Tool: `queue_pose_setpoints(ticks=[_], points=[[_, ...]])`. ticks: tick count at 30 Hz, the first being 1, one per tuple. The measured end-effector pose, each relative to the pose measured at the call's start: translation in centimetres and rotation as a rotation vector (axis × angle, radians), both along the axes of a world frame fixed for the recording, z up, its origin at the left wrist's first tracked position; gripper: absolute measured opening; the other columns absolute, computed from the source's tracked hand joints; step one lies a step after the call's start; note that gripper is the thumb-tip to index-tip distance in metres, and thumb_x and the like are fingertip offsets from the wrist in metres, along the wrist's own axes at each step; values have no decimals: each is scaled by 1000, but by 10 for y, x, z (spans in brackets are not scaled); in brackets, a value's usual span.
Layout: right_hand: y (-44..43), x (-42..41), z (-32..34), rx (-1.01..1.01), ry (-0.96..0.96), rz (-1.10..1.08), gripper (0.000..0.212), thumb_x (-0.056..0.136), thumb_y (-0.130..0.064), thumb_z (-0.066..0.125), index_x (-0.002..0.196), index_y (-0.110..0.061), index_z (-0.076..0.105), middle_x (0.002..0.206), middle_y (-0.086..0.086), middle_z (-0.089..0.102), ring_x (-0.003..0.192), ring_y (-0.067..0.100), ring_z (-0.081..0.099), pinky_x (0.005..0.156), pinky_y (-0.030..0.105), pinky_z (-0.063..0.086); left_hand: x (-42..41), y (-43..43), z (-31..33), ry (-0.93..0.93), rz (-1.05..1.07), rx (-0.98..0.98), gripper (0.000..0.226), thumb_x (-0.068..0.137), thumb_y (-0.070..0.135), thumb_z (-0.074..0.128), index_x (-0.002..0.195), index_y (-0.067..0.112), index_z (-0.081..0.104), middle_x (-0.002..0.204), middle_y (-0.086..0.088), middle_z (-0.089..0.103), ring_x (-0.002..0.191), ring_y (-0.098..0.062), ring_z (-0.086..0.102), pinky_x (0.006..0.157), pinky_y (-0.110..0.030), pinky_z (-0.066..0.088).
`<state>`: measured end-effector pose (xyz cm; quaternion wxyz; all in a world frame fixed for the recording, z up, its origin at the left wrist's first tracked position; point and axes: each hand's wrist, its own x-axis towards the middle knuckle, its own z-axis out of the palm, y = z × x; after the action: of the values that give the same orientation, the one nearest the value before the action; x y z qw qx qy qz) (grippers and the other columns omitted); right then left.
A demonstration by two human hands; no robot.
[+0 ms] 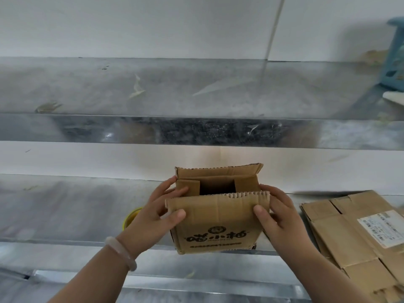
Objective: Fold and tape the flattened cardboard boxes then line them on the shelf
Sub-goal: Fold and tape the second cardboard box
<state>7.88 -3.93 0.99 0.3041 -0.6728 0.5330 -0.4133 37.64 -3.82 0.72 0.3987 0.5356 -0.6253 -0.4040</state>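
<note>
1. Left hand [153, 215] grips the cardboard box [216, 228] by its left side, thumb on the near flap.
2. Right hand [277, 217] clasps the right side likewise.
3. The box sits at the lower shelf [65, 206] edge, flattened boxes [354, 237] to its right.

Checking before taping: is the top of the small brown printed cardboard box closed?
Open. The small brown printed cardboard box shows a dark gap between its folded side flaps, and both long flaps stand up.

Bright, soft blur, glare on shelf [196, 132]
</note>
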Motion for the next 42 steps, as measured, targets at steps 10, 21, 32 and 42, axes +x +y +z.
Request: queue_pose_setpoints(ticks=[10, 21, 32, 42], points=[[-34, -15, 23, 58, 140, 184, 89, 82, -30, 72, 148, -52, 17, 136, -32, 38, 108, 4, 53, 88, 29, 52, -1, -5, 22, -178, 27, -65, 63, 66, 59, 74, 123, 56, 47, 130, 24, 34, 115, 8, 43, 86, -21, 52], [-24, 2, 19, 108, 392, 223, 88, 72, -67, 62, 147, -48, 19, 149, -44, -5, 133, -9, 20, 111, 25, 31, -8, -9, 11, -153, 123, -21, 31, 85, 40, 64, 113, 53, 59, 132, 37, 31, 113, 25, 32, 75, 0, 39], [11, 6, -13, 170, 509, 188, 80, 71, -76, 52, 135, -62, 7, 144, -49, -16, 134, -16, 11, 113, 23, 30, -8, 9, -23, -210, 77, -34, 33, 84, 33, 69, 109, 51, 60, 136, 34, 30, 116, 26, 32, 81, -8, 48], [-11, 25, -16, -79, 897, 200, 79, 88, -73, 23, 154, -29, 19, 160, -14, 12, 149, 6, 5, 118, 33, 3, -9, -19, -16, -231, 42, 47, 29, 84, 43, 64, 110, 55, 56, 146, 26, 28, 127, 5, 30, 100, -14, 35]])
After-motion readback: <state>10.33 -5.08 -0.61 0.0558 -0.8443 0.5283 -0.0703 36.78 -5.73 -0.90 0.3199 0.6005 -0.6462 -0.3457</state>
